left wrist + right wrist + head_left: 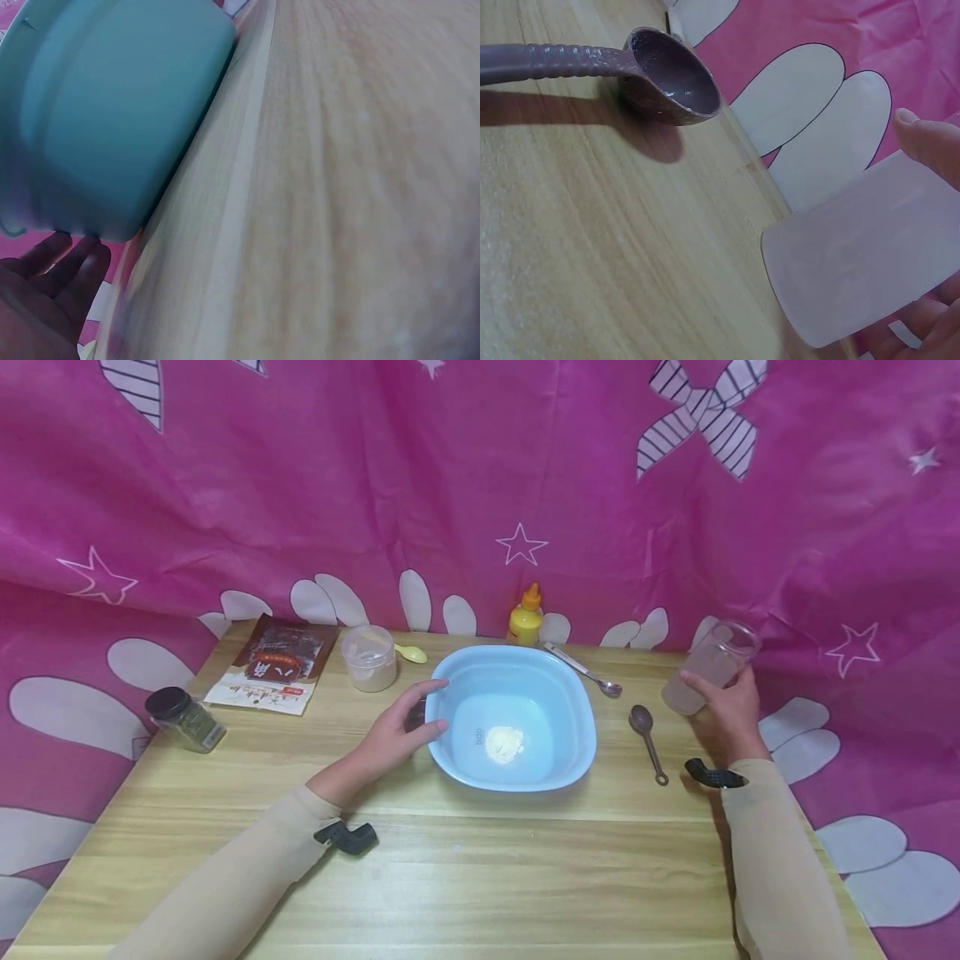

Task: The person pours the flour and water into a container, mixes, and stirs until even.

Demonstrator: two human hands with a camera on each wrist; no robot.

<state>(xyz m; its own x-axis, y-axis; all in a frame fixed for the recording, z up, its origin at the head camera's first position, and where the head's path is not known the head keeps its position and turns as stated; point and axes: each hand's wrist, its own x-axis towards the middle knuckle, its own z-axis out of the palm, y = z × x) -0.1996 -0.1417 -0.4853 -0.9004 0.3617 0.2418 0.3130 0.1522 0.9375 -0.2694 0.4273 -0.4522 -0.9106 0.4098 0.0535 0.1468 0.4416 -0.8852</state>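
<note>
The right hand [731, 710] is wrapping its fingers and thumb around a clear plastic cup [708, 667], a firm grip holding it tilted above the right edge of the worktop [480, 868]; the cup is looking cloudy inside, and what fills it cannot be told. The left hand [397, 735] is resting with relaxed, nearly straight fingers against the left rim of a light blue basin [577, 735], touching it without clasping. The basin is sitting at the middle of the worktop with a small heap of white powder [504, 743] on its bottom. A brown spoon [647, 739] is lying between the basin and the right hand, and a metal spoon [588, 672] is lying just behind the basin. A yellow bottle [525, 617], a lidded tub [369, 657], a printed packet [272, 672] and a dark-capped jar [183, 718] are standing farther back and left. A pink cloth with stars [480, 485] is hanging behind everything.
</note>
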